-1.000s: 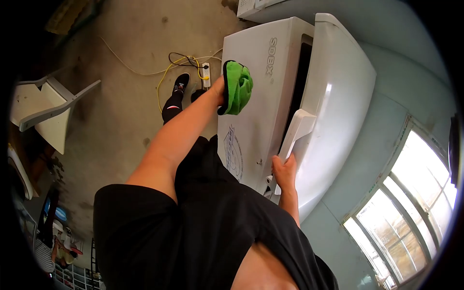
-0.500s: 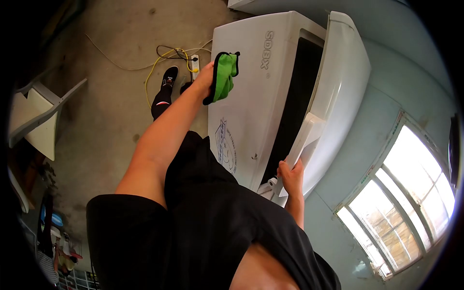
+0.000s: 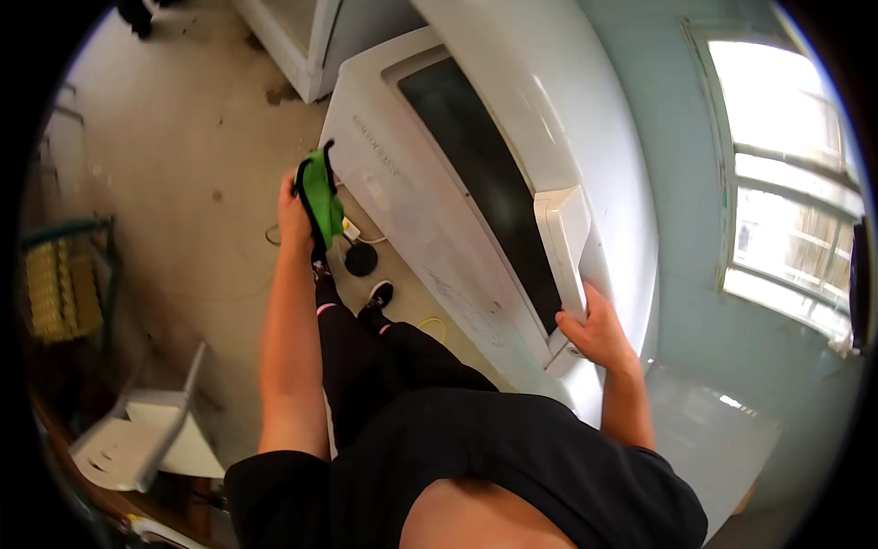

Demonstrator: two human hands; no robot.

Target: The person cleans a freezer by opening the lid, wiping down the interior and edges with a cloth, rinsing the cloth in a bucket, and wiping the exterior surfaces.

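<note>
A white chest freezer (image 3: 402, 197) stands before me with its lid (image 3: 631, 174) raised, and its dark interior (image 3: 471, 137) shows in the gap. My right hand (image 3: 605, 337) is closed around the lower end of the white handle (image 3: 561, 229) on the lid's edge. In my left hand (image 3: 293, 218) is a bunched green cloth (image 3: 320, 192) with black edging. It is held off the freezer's near corner, above the floor; part of the fingers is hidden behind the cloth.
On the floor near my feet lie a power strip (image 3: 350, 229), a black round object (image 3: 361, 259) and a yellow cable (image 3: 434, 324). A white chair (image 3: 137, 435) stands at lower left. Another white cabinet (image 3: 302, 55) is beyond the freezer. The window (image 3: 786, 165) is at right.
My view has turned and shifted along the freezer. The green cloth, in front of the freezer's side before, is now mostly over the floor to its left. My right hand stays on the handle.
</note>
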